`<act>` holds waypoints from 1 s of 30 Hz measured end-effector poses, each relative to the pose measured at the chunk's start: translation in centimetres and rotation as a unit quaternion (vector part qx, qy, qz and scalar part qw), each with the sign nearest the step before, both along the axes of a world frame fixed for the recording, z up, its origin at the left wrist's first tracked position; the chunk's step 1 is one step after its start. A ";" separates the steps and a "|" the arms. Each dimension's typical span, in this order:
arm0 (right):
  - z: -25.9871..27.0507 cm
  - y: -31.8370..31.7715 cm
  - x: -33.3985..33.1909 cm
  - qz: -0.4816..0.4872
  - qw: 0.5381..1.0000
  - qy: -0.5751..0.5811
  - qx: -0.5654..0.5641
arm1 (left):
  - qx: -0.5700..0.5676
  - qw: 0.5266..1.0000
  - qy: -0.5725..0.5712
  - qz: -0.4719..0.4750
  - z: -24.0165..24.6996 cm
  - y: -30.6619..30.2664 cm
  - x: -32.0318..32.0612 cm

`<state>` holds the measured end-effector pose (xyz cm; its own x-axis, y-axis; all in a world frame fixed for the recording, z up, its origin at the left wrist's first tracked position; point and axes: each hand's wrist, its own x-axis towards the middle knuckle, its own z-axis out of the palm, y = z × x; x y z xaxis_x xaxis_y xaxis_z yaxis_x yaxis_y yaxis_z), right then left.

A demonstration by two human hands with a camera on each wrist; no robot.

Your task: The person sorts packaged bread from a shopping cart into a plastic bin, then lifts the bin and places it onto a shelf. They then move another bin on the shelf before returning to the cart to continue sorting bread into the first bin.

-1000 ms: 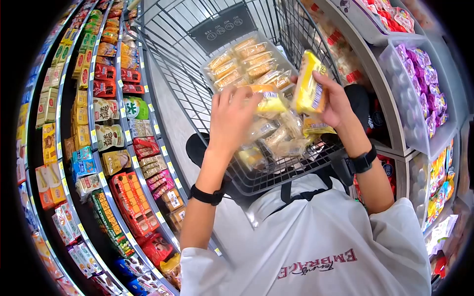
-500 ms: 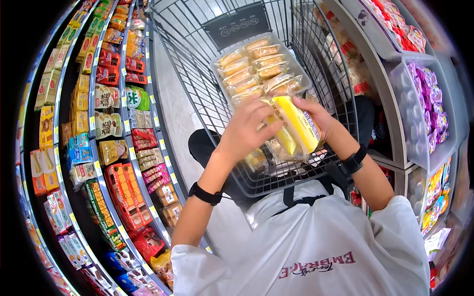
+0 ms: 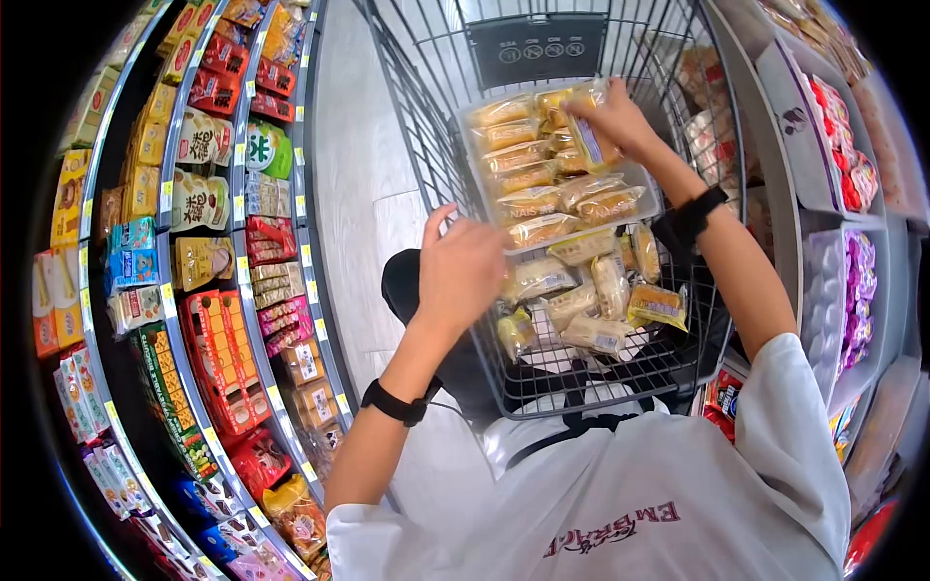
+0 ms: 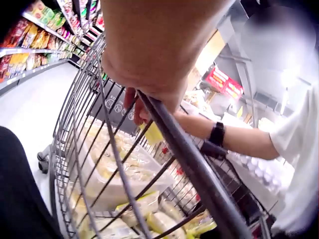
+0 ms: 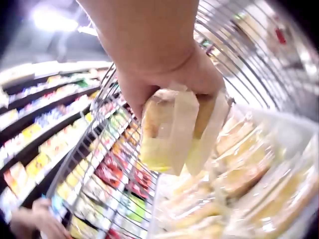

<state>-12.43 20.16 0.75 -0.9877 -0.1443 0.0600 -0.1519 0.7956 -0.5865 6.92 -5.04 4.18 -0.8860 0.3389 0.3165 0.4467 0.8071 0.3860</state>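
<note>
In the head view my right hand point(image 3: 620, 121) grips wrapped bread point(image 3: 593, 145) over the far right part of a clear plastic tub point(image 3: 647, 211). Two wrapped pieces show side by side under that hand in the right wrist view, the nearer bread piece point(image 5: 162, 132) with a yellow lower end. Rows of wrapped bread point(image 3: 523, 179) fill the tub. My left hand point(image 3: 460, 271), blurred and with nothing in it, hovers by the cart's left side near the tub's front corner. Several loose wrapped pieces point(image 3: 610, 283) lie on the cart floor nearer me.
The wire shopping cart point(image 3: 528, 399) surrounds the tub, its front edge close to my body. Shelves of packaged snacks point(image 3: 208, 218) line the left. On the right stand bins of red packets point(image 3: 845, 145) and purple packets point(image 3: 857, 295). Pale floor point(image 3: 354, 184) runs between cart and left shelf.
My right hand has carried the yellow-wrapped bread from the near part of the cart forward to the tub. My left hand has left the bread and moved back toward the cart's left side.
</note>
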 end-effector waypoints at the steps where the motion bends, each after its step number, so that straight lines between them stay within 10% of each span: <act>1: -1.3 -0.6 -1.5 0.001 0.965 -0.169 -0.201 | -0.008 1.000 -0.005 0.001 0.0 0.0 -0.1; 3: -4.3 -2.1 -4.0 -0.002 0.806 -0.403 -0.434 | -0.020 1.000 -0.018 0.012 0.0 0.0 0.0; 4: -5.5 -3.0 -5.0 -0.001 0.804 -0.406 -0.434 | -0.021 0.999 -0.021 0.014 0.1 0.0 0.0; 11: -9.7 -4.9 -6.7 -0.084 0.993 -0.023 -0.078 | -0.037 0.999 -0.028 0.024 -0.2 0.0 -0.1; 22: -8.5 -6.6 -3.6 -0.072 0.996 0.036 -0.044 | -0.044 0.998 -0.015 0.030 -0.1 0.2 0.0; 30: -6.7 -2.0 -3.7 -0.159 0.941 -0.106 -0.278 | -0.045 0.999 -0.010 0.028 -0.2 0.2 0.0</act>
